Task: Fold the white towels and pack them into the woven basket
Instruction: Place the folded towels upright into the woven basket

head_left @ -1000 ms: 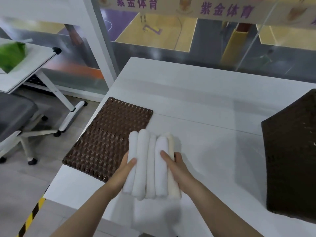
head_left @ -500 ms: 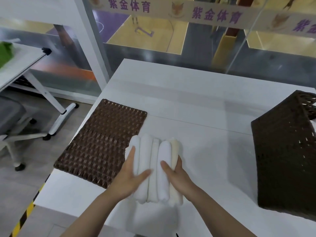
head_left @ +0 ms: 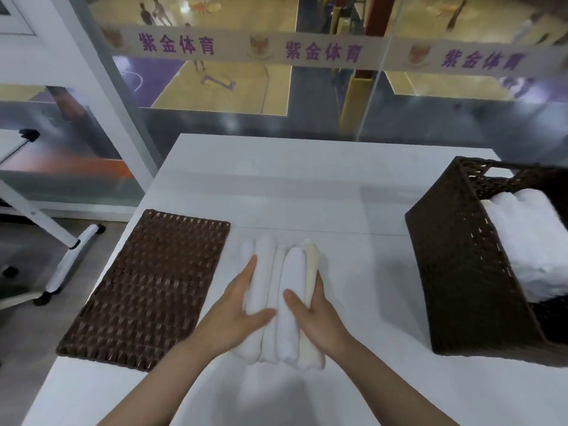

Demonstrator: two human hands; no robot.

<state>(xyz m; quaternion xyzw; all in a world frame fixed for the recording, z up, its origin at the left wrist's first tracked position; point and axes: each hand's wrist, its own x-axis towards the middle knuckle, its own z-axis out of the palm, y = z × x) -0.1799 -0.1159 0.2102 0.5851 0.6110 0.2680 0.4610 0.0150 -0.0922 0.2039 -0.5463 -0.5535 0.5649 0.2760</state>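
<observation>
The white surface carries a dark woven basket at right — white towels inside. A flat brown woven mat lies left. Near centre, the left hand and right hand clasp a row of rolled white towels — fingers wrapped around its sides.

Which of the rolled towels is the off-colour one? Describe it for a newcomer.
On the white table, between the flat woven lid and the woven basket, lies a row of rolled towels. Take the rightmost roll: cream, while its neighbours are white.
</observation>
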